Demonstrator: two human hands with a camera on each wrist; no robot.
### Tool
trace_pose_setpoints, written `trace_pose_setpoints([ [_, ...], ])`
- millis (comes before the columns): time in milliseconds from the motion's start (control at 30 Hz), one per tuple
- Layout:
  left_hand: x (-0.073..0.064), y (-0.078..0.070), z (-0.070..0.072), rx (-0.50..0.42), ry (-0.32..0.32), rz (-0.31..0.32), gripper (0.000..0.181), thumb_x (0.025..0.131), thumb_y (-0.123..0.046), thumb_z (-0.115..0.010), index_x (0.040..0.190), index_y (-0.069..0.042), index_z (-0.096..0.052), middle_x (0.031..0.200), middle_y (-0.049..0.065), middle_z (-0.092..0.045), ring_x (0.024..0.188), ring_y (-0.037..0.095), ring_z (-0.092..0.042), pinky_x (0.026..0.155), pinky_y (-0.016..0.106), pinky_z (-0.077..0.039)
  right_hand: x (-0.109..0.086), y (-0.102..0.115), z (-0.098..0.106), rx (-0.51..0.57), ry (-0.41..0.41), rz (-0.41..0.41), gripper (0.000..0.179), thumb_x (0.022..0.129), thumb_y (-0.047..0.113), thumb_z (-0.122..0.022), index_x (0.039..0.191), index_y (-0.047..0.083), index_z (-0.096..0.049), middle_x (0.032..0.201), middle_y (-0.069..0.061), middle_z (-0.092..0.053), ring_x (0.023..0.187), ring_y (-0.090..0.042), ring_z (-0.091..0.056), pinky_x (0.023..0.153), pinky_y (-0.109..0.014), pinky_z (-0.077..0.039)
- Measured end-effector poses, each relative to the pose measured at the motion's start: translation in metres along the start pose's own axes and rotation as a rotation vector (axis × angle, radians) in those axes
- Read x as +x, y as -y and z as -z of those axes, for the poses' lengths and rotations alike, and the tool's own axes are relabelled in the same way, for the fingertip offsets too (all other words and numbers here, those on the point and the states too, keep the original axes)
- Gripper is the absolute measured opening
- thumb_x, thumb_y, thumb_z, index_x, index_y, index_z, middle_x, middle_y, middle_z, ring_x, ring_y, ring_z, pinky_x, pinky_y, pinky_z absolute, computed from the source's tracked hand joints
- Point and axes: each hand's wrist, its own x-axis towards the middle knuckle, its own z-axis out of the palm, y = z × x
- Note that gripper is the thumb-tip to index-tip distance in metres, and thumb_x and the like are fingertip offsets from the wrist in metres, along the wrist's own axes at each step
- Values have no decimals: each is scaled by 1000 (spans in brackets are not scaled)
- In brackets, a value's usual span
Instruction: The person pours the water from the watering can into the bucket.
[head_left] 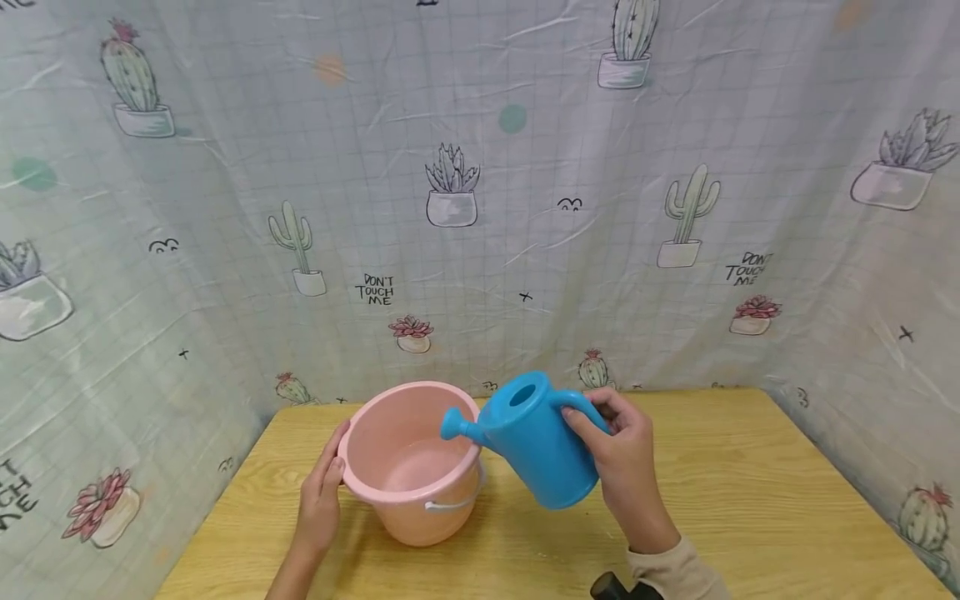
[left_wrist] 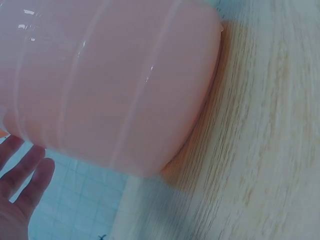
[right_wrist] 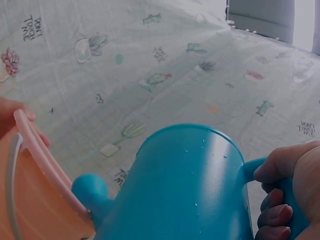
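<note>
Right grip [head_left: 618, 443]: curled round the handle [head_left: 564, 398] of the blue watering can [head_left: 543, 454], thumb laid over it. Left grip [head_left: 324, 492]: fingers fairly straight, laid against the left side of the pink bucket [head_left: 411, 523] at the rim, not closed round it as far as visible.

Can just right of the bucket, tilted, long axis leaning toward the bucket at the top. Handle on the side away from the bucket; spout [head_left: 453, 423] pointing left, its head above the right part of the bucket's mouth. Judged the relation that matters most: spout head to rim. Touching or apart there, cannot tell. Droplets on the can's wall; no stream visible.

Bucket: base on the tabletop [head_left: 712, 467], white bail [head_left: 450, 505] hanging at its near right side. Right grip nearer to the can; left grip across the bucket from it.
</note>
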Motion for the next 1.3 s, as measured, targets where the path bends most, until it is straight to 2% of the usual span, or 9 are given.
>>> trace_pose_setpoints([
  [100,0,-1,-1,0,-13,-8,45,104,-8,-31,148,-12,-42,149,14,-46,129,-10,-43,98,4,-37,0,1,0,-9,7,20,17,87,8,-70,99,-2,-62,89,5,-65,84,-13,-64,78,-29,-55],
  [200,1,0,-1,-2,1,-18,46,104,-7,-31,148,-11,-40,150,14,-44,130,-10,-42,99,4,-37,0,1,0,-30,13,30,17,87,8,-70,98,-1,-62,89,5,-65,83,-12,-64,79,-29,-55],
  [533,-1,0,-1,-22,21,-16,46,104,-7,-31,149,-9,-39,150,17,-42,133,-9,-40,103,5,-35,0,2,3,-47,33,13,18,88,10,-70,100,0,-62,90,4,-64,84,-13,-64,80,-29,-54],
  [733,-2,-3,1,-19,8,-6,45,104,-8,-31,148,-10,-40,150,15,-43,132,-9,-41,102,5,-35,2,3,4,-47,36,7,18,88,10,-69,101,0,-62,90,5,-64,85,-14,-64,80,-30,-54],
  [1000,0,1,1,-26,18,-60,46,103,-4,-31,148,-7,-39,149,19,-43,132,-7,-41,103,6,-35,1,3,5,-55,19,8,20,88,12,-70,102,0,-63,90,4,-65,84,-14,-63,79,-30,-54],
  [1300,-2,1,2,-22,15,-23,46,104,-7,-31,149,-10,-39,150,17,-42,132,-10,-40,103,5,-34,0,3,4,-30,21,13,18,86,8,-71,99,-2,-62,87,3,-63,76,-12,-58,71,-28,-51],
])
